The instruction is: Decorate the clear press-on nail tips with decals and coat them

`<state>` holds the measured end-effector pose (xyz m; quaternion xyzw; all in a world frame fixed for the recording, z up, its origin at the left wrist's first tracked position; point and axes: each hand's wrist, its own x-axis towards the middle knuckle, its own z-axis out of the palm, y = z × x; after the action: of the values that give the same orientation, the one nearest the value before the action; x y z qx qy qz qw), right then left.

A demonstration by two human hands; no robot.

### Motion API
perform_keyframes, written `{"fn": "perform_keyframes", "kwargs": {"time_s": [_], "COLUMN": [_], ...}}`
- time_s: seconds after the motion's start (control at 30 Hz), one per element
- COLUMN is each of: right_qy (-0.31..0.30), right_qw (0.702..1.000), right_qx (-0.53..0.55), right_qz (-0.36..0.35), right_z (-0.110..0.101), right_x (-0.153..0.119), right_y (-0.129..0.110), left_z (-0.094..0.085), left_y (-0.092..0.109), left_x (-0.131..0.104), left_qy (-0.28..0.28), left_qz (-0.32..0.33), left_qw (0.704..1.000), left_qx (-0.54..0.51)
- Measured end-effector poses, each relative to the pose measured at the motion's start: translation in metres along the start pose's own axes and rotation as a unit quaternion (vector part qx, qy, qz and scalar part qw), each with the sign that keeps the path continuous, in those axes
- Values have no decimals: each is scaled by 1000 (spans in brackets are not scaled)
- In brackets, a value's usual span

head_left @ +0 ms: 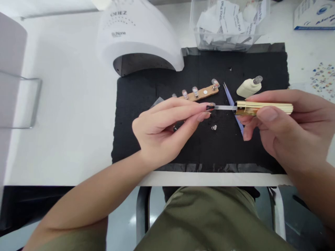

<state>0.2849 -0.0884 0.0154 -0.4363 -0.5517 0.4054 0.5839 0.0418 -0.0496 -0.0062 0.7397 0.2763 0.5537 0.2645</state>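
Between thumb and fingertips, my left hand (170, 125) pinches a small decorated false nail (211, 105). My right hand (290, 122) grips the gold cap of a nail polish brush (264, 108); its dark bristles touch the nail. Beyond my left hand lies a wooden strip (199, 94) with several decorated false nails standing on it, partly hidden by the hand. Lilac tweezers (229, 94) lie under the brush, and a small metal piece (214, 128) sits on the black mat near my left fingertips. A cream bottle-like object (246, 88) with a glittery grey nail-shaped tip lies behind my right hand.
A white nail lamp (141, 31) stands at the back left on the black mat (136, 104). Behind the mat is a clear box (217, 43) of alcohol pads. Loose colourful gems (323, 78) and a white carton (315, 15) are at the right.
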Motion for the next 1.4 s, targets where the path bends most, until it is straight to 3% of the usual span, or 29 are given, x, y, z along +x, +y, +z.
{"fn": "perform_keyframes", "kwargs": {"time_s": [0.17,0.6,0.77,1.07,1.4], "right_qy": [5,50,15,-19,-10], "right_qw": [1000,999,1000,1000,1000], "right_qx": [-1,-4,2,14,2], "right_qz": [-1,-2,-26,-9,13], "right_z": [0,-2,-4,-1,0], "right_x": [1,3,2,0,0], "right_y": [0,4,1,1,1], "left_z": [0,2,1,-2,-2], "left_y": [1,1,-3,-4,-1], "left_x": [-2,-2,-1,1,0], "left_qy": [20,18,8,-12,-13], "left_qz": [-33,-17,2,21,5], "left_qw": [999,1000,1000,1000,1000], "left_qx": [8,-8,-17,17,5]}}
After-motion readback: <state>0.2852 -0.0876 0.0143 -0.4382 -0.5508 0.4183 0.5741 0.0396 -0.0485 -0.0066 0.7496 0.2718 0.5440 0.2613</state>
